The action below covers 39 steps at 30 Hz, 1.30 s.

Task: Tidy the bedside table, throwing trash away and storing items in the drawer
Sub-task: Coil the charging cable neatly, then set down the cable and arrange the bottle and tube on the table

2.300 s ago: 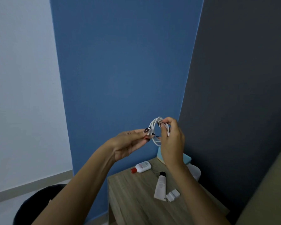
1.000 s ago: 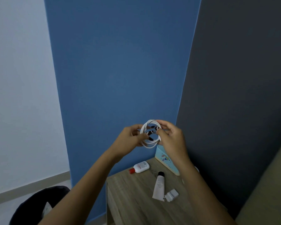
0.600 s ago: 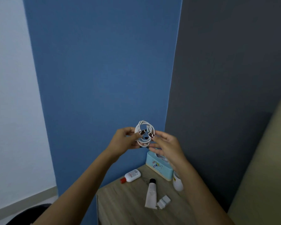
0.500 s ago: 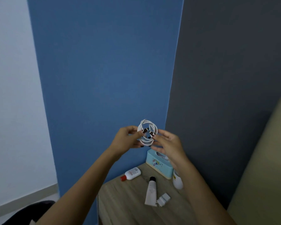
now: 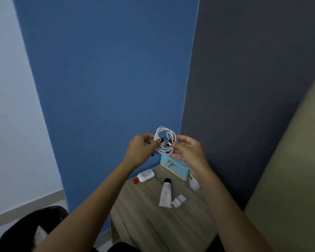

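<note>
Cable (image 5: 163,127) is now fully coiled, my left hand (image 5: 139,151) and right hand (image 5: 188,151) each pinching it; drawer next, I judge.

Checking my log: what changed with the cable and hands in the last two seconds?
The coiled white cable turned from edge-on to a ring facing the camera. The left hand, earlier with fingers stretched out at it, now pinches its left side; the right hand still pinches its right. The red-capped white bottle, black-capped white tube and white plug lie unmoved on the wooden bedside table.
</note>
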Each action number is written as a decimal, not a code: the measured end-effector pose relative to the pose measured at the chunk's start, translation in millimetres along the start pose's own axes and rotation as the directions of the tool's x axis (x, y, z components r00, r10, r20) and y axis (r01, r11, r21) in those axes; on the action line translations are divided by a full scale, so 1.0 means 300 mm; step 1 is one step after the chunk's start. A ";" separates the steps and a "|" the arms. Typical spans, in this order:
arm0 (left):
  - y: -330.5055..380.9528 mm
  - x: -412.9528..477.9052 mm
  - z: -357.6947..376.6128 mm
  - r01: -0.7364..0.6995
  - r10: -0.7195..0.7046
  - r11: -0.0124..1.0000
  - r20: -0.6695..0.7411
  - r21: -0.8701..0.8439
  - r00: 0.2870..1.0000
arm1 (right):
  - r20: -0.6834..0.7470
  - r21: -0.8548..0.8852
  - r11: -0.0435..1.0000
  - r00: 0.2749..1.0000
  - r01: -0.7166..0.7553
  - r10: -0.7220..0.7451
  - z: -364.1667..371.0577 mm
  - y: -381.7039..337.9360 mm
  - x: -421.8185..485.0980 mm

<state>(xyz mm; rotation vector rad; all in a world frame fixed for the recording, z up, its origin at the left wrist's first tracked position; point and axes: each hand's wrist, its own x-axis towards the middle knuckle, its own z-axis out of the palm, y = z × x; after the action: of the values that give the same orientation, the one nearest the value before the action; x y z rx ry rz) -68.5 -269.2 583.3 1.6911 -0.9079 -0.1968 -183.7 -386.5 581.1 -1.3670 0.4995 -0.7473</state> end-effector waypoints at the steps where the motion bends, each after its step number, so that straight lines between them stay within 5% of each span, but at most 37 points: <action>1: -0.008 0.004 0.003 0.005 -0.005 1.000 0.007 0.000 1.000 | -0.015 0.003 1.000 1.000 -0.004 0.004 -0.003 0.007 0.007; 6: -0.069 0.052 0.030 0.054 -0.055 0.997 -0.003 -0.059 0.999 | -0.079 0.014 0.999 0.996 -0.038 0.039 -0.021 0.061 0.051; 10: -0.172 0.097 0.074 0.122 -0.119 0.988 0.032 -0.093 0.992 | -0.272 0.065 0.994 0.957 -0.091 0.106 -0.096 0.137 0.085; 21: -0.551 0.105 0.418 0.213 -0.217 0.976 0.391 0.053 0.895 | -0.787 0.158 0.931 0.527 -0.329 0.320 -0.538 0.699 0.058; 25: -0.638 0.104 0.516 0.173 -0.204 0.979 0.434 0.110 0.877 | -0.812 0.136 0.895 0.470 -0.424 0.346 -0.603 0.841 0.089; 31: -0.755 0.114 0.614 0.178 -0.252 0.963 0.433 0.204 0.865 | -0.897 -0.132 0.825 0.421 -0.549 0.136 -0.619 0.928 0.144; 39: -0.811 0.063 0.678 0.129 -0.211 0.964 0.372 0.234 0.904 | -0.932 -0.275 0.683 0.363 -0.677 -0.016 -0.627 0.977 0.145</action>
<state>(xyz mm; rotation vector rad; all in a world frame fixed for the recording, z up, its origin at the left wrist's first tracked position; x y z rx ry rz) -57.2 -422.7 305.3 1.9648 -1.1037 -0.5992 -234.0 -537.0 268.1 -1.2554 2.0704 -0.9310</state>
